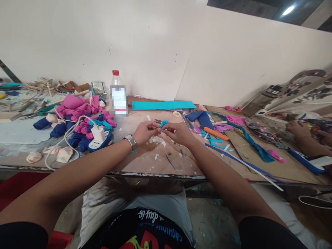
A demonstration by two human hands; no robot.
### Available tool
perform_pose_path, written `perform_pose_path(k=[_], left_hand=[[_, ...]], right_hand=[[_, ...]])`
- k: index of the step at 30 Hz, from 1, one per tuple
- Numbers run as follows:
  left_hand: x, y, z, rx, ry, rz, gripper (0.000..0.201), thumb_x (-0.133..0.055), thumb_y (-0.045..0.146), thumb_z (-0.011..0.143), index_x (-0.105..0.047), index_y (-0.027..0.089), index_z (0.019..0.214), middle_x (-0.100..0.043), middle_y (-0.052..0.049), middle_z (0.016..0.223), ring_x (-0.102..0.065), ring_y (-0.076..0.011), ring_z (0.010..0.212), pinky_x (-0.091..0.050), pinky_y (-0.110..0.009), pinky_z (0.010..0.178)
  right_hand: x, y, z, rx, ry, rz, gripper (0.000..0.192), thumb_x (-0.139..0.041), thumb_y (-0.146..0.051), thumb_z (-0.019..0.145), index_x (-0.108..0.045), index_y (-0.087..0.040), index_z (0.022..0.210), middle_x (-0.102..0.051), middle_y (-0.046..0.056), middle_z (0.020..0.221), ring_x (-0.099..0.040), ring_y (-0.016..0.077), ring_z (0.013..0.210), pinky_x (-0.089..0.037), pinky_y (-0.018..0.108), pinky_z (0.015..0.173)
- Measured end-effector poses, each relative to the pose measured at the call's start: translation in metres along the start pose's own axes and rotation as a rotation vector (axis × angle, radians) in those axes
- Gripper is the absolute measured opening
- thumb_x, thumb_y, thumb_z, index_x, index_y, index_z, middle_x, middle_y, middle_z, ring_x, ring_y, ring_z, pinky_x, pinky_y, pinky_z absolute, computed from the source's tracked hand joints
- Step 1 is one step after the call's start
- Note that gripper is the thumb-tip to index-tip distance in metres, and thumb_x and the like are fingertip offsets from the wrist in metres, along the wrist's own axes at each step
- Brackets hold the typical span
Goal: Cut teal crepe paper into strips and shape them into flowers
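Both hands, left hand [145, 131] and right hand [178, 133], pinch a small teal foam piece [164, 123] above cluttered surface [145, 162], white wall behind; piece's axis unclear.

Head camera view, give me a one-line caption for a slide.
Both hands, left hand and right hand, pinch a small teal foam piece above a cluttered craft table.

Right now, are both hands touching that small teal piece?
Touching. The head view shows the fingers of the left hand and right hand pinching the small teal piece between them above the table.
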State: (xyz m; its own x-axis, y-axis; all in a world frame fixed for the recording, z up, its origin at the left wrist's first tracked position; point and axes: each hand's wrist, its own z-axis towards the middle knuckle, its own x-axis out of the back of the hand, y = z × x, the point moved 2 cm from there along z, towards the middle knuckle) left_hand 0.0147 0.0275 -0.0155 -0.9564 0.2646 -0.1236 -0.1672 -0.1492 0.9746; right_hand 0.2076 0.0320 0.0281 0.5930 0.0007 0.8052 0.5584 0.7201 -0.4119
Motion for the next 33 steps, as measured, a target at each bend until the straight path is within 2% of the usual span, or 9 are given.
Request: perform_pose_path(k=[3, 5, 7, 11, 15, 20, 27, 30, 33], left_hand=[[0.000, 0.002, -0.001, -0.025, 0.011, 0.045, 0.042, -0.089, 0.048, 0.064, -0.071, 0.014, 0.083, -0.072, -0.006, 0.078, -0.068, -0.0164, 0.072, -0.057, -0.032, 0.071], [-0.001, 0.004, -0.003, -0.046, 0.008, 0.074, 0.038, -0.087, 0.047, 0.067, -0.073, 0.014, 0.082, -0.073, -0.006, 0.078, -0.068, -0.0168, 0.073, -0.057, -0.033, 0.071], [-0.001, 0.006, -0.004, -0.062, -0.001, 0.095, 0.035, -0.085, 0.045, 0.070, -0.074, 0.014, 0.083, -0.074, -0.007, 0.078, -0.068, -0.0170, 0.074, -0.057, -0.033, 0.072], [-0.002, 0.007, -0.005, -0.064, -0.010, 0.063, 0.031, -0.085, 0.040, 0.070, -0.074, 0.015, 0.084, -0.074, -0.006, 0.078, -0.069, -0.0178, 0.077, -0.057, -0.033, 0.074], [-0.002, 0.004, -0.004, -0.036, 0.001, 0.024, 0.030, -0.086, 0.035, 0.068, -0.073, 0.014, 0.085, -0.073, -0.006, 0.079, -0.068, -0.0164, 0.075, -0.056, -0.032, 0.074], [-0.003, 0.002, -0.003, -0.044, 0.011, 0.006, 0.031, -0.087, 0.030, 0.065, -0.071, 0.013, 0.085, -0.072, -0.005, 0.081, -0.067, -0.0147, 0.074, -0.056, -0.031, 0.075], [-0.003, 0.002, -0.002, -0.082, 0.018, 0.001, 0.037, -0.088, 0.035, 0.066, -0.070, 0.013, 0.090, -0.072, -0.006, 0.085, -0.067, -0.0147, 0.076, -0.056, -0.030, 0.075], [-0.004, 0.004, -0.003, -0.037, 0.003, 0.018, 0.041, -0.086, 0.043, 0.068, -0.072, 0.013, 0.091, -0.073, -0.007, 0.083, -0.067, -0.0151, 0.074, -0.056, -0.031, 0.074], [-0.004, 0.005, -0.004, -0.024, -0.002, 0.063, 0.045, -0.084, 0.052, 0.069, -0.072, 0.013, 0.086, -0.072, -0.006, 0.078, -0.065, -0.0150, 0.071, -0.055, -0.031, 0.072]], right_hand=[[0.001, 0.000, 0.000, 0.055, 0.071, -0.055, 0.016, -0.067, -0.035, 0.091, -0.074, -0.023, 0.097, -0.062, 0.001, 0.069, -0.055, 0.0157, 0.063, -0.042, 0.029, 0.065], [0.003, -0.002, 0.001, 0.122, 0.152, -0.098, 0.018, -0.070, -0.037, 0.089, -0.073, -0.023, 0.100, -0.065, 0.006, 0.090, -0.060, 0.0215, 0.084, -0.047, 0.035, 0.080], [0.005, -0.004, 0.001, 0.185, 0.202, -0.129, 0.018, -0.072, -0.036, 0.088, -0.072, -0.024, 0.100, -0.063, 0.010, 0.108, -0.058, 0.0272, 0.104, -0.046, 0.042, 0.093], [0.005, -0.008, 0.002, 0.240, 0.171, -0.076, 0.012, -0.070, -0.029, 0.089, -0.071, -0.026, 0.101, -0.064, 0.009, 0.125, -0.057, 0.0287, 0.118, -0.042, 0.048, 0.105], [0.003, -0.011, 0.003, 0.229, 0.119, 0.046, 0.013, -0.066, -0.027, 0.090, -0.071, -0.026, 0.102, -0.071, 0.008, 0.114, -0.064, 0.0255, 0.110, -0.048, 0.043, 0.100], [0.001, -0.012, 0.003, 0.161, 0.072, 0.124, 0.014, -0.068, -0.028, 0.087, -0.072, -0.025, 0.100, -0.072, 0.008, 0.102, -0.066, 0.0243, 0.096, -0.052, 0.040, 0.090], [-0.003, -0.013, 0.001, -0.002, 0.123, 0.150, 0.009, -0.066, -0.028, 0.087, -0.072, -0.022, 0.091, -0.074, 0.004, 0.088, -0.065, 0.0186, 0.078, -0.051, 0.032, 0.075], [-0.007, -0.011, 0.001, -0.079, 0.169, 0.204, 0.010, -0.068, -0.030, 0.086, -0.072, -0.021, 0.089, -0.074, 0.003, 0.083, -0.065, 0.0180, 0.075, -0.051, 0.031, 0.071], [-0.010, -0.009, 0.001, -0.098, 0.182, 0.285, 0.013, -0.068, -0.032, 0.086, -0.072, -0.021, 0.091, -0.075, 0.004, 0.086, -0.068, 0.0187, 0.078, -0.053, 0.031, 0.072]])
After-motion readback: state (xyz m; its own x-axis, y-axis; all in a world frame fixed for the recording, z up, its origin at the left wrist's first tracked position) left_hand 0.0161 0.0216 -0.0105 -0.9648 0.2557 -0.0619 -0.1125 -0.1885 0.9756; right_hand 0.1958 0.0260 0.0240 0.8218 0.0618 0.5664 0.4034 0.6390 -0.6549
